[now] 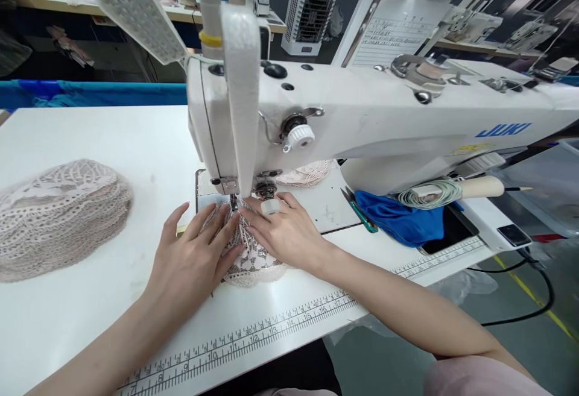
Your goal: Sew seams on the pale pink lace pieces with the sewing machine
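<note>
Left hand (190,257) and right hand (287,233) open, fingers spread flat, gripping nothing, pinning the lace piece (256,266) down at the presser foot (233,198) of the Juki sewing machine (384,119). Probably mid-seam, stitching point hidden. Next: steady, even feeding, edges kept aligned.

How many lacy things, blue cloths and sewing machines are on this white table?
Lace: 3 (lace pile, lace piece at the needle, lace piece behind the needle)
Blue cloth: 1
Sewing machine: 1
Total: 5
</note>
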Demonstrator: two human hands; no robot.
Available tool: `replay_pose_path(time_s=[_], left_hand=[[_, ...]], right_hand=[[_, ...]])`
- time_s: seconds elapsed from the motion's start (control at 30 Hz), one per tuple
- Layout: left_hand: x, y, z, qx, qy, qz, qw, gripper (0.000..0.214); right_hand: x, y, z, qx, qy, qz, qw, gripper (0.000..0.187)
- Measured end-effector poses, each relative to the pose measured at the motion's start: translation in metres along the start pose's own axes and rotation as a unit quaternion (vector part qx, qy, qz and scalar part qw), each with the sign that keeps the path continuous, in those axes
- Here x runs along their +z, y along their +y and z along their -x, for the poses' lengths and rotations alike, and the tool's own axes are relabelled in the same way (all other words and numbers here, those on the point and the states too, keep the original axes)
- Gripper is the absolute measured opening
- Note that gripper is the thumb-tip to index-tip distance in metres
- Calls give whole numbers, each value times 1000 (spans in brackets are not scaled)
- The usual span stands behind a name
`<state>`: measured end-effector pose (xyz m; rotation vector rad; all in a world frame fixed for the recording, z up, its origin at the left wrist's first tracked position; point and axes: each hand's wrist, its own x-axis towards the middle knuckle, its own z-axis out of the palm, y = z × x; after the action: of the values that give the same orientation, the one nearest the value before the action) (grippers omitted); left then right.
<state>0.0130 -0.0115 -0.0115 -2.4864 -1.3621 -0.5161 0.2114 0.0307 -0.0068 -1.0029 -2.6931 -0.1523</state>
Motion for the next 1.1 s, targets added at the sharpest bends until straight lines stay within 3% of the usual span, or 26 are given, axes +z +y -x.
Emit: replay_pose_path(time_s=[0.2, 0.27, 0.33, 0.4, 0.47, 0.53, 0.67, 0.7, 0.8, 0.9, 1.03, 1.1], left_hand=[[-17, -2, 1, 7, 17, -14, 1000, 31], [-27, -6, 2, 19, -12, 14, 1000, 27], [-34, -11, 3, 50, -68, 64, 994, 27], [-37, -16, 3, 82, -106, 103, 986, 22], [-37, -17, 1, 78, -119, 127, 982, 26], [-38, -17, -2, 30, -139, 157, 977, 32], [-43, -15, -10, -79, -176, 198, 961, 30], [-43, -15, -13, -88, -183, 194, 960, 28], [-38, -18, -21, -75, -204, 173, 961, 21], [-30, -24, -34, -54, -216, 177, 959, 29], [-28, -33, -50, -83, -291, 226, 926, 25], [-32, -37, -53, -89, -314, 269, 906, 33]], right_hand=[[-18, 0, 4, -4, 13, -55, 998, 24], [-29, -1, 8, -8, -30, -130, 991, 23], [-40, -3, 10, -14, -112, -199, 974, 24], [-48, -4, 11, -12, -174, -226, 958, 11], [-51, -3, 12, 11, -184, -239, 953, 5], [-50, 0, 12, 62, -172, -296, 938, 13], [-43, 6, 12, 157, -124, -443, 874, 20], [-42, 6, 11, 160, -110, -437, 879, 18], [-38, 4, 9, 120, -87, -329, 933, 14], [-31, 2, 8, 79, -37, -243, 966, 13], [-23, 5, 8, 79, 112, -204, 969, 21], [-21, 6, 7, 79, 135, -202, 967, 20]])
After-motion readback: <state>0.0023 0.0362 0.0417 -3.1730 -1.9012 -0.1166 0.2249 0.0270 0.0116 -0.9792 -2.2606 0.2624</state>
